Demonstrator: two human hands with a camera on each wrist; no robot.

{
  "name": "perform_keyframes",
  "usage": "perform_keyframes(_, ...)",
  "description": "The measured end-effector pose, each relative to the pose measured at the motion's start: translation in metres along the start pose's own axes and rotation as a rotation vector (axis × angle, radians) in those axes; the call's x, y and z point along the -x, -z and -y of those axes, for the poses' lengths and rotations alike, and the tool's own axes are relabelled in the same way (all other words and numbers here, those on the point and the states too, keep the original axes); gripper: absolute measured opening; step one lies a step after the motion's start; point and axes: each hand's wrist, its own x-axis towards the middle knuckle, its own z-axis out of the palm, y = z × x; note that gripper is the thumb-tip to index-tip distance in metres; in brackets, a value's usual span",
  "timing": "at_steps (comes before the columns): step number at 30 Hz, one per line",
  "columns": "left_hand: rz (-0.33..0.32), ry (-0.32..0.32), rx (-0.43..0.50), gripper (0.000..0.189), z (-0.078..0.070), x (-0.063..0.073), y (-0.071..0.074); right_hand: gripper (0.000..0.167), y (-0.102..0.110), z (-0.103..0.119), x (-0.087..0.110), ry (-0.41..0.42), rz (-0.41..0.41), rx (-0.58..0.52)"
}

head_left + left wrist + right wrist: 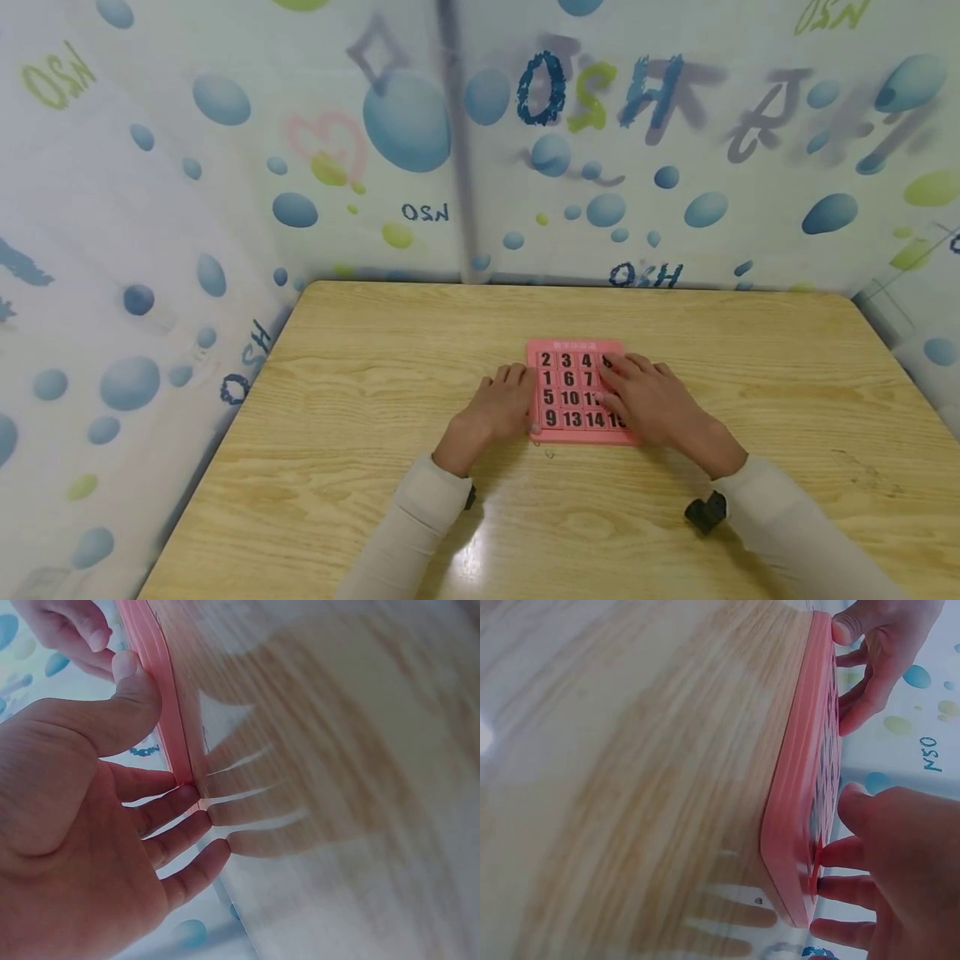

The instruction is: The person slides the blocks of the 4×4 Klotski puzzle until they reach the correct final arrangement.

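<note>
A pink sliding number puzzle lies flat on the table, its square tiles printed with black numbers. The top row reads 2, 3, 4, and the bottom row 9, 13, 14, 15. My left hand rests against the puzzle's left side. In the left wrist view, its thumb touches the pink frame and the fairly straight fingers reach down to the tabletop. Over the puzzle's right side, my right hand covers the right-hand tiles. Its fingertips touch the puzzle's face in the right wrist view, with the thumb above the tiles.
The wood-grain table extends around the puzzle on all sides. Behind it and to the left stand pale walls covered with blue and green drops and lettering. A black device is worn at the right wrist.
</note>
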Motion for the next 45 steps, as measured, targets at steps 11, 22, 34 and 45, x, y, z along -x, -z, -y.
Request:
perform_keyframes(11,0.004,0.001,0.019,0.084,0.0,0.001,0.002,0.052,0.001,0.005,0.005,-0.014,0.003,-0.016)
perform_keyframes(22,0.006,0.007,0.009,0.084,0.001,0.002,0.002,0.052,-0.001,0.008,0.012,0.01,-0.009,-0.01)
perform_keyframes(34,0.008,0.001,0.016,0.084,0.002,0.003,0.004,0.048,0.001,0.014,0.016,0.013,-0.019,0.006)
perform_keyframes(45,0.019,0.006,0.018,0.086,0.001,0.001,0.003,0.048,0.005,0.015,0.019,0.002,-0.005,-0.049)
